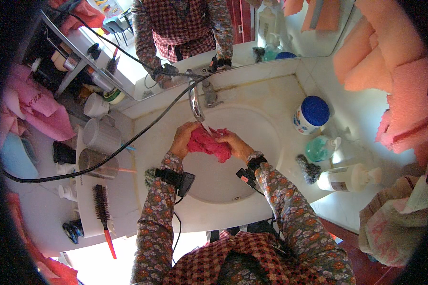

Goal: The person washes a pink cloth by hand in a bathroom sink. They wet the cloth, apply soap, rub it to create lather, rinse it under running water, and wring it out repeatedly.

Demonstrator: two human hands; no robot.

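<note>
A wet-looking pinkish-red cloth [211, 143] is bunched between my two hands under the chrome faucet [195, 101]. Water runs from the spout onto the cloth. My left hand [184, 139] grips its left side, fingers partly hidden by the folds. On the other side my right hand [238, 145] pinches the cloth between thumb and fingers. Both hands are above the white washbasin [214, 181], whose drain fitting [236, 198] shows near the front rim. Dark straps with small devices and cables are on both my wrists.
A blue-lidded tub [311, 114], a green pump bottle [321, 148], a scouring pad [308, 169] and a white pump bottle [346, 177] stand right. Left, a shelf holds cups [101, 133] and a red-handled round brush [103, 213]. A black cable [142, 133] crosses above the counter.
</note>
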